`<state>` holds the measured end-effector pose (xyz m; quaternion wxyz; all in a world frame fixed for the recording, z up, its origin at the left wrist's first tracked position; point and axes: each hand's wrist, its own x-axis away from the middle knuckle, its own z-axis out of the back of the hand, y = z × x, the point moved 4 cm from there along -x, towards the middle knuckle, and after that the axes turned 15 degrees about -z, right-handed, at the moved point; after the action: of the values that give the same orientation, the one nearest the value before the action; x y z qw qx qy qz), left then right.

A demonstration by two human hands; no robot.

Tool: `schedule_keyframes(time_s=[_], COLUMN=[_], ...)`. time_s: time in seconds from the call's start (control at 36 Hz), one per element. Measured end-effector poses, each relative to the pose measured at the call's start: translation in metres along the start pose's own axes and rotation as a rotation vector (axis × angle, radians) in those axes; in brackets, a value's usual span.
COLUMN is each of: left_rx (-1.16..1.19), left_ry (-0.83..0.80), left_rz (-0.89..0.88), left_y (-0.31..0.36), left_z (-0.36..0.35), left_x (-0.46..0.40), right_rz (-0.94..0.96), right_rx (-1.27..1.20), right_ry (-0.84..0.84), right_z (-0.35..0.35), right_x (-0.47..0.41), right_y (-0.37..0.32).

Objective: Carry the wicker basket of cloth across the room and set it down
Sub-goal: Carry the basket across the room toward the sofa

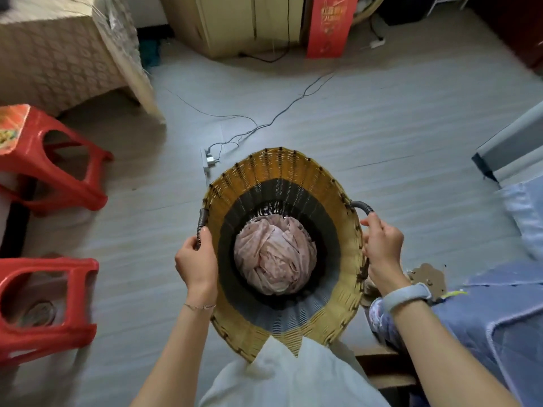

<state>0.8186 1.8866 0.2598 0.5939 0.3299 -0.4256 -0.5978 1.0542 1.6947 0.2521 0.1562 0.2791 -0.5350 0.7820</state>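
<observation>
The wicker basket [282, 254] hangs in front of the person's body above the grey floor [367, 136], its mouth tipped up, with the pink cloth [274, 257] bunched deep at the bottom where it cannot spill. The left hand [195, 259] has its fingers [205, 235] curled round the dark handle [201, 227] on that side; the right hand [382, 245] grips the rim just below the other handle [363, 207], fingers hooked over the edge, though how tightly I cannot tell. Holding both sides looks meant to keep the load level and close to the body. Whether the base touches the floor is hidden. Ahead, a white power strip [207, 163] and trailing cables [264, 124] lie right in the way, a likely tripping hazard. Two red plastic stools [50, 160] stand to the left, and a blue quilted bed [499, 304] is just beside the right arm.
</observation>
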Motion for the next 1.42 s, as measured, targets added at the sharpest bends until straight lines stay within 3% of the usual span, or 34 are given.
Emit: schedule_keyframes(time_s=[0.67, 1.11, 1.42], left_rx=[-0.004, -0.005, -0.035], left_ry=[-0.017, -0.134, -0.237], left_rz=[0.019, -0.046, -0.163], left_y=[0.155, 0.275, 0.373], left_z=[-0.312, -0.545, -0.715], left_x=[-0.184, -0.379, -0.454], right_rz=[-0.032, -0.046, -0.151], right_rx=[-0.062, -0.096, -0.353], right_ry=[0.022, 0.106, 0.17], right_z=[-0.043, -0.11, -0.095], right_x=[-0.309, -0.515, -0.643], right_y=[-0.259, -0.456, -0.544])
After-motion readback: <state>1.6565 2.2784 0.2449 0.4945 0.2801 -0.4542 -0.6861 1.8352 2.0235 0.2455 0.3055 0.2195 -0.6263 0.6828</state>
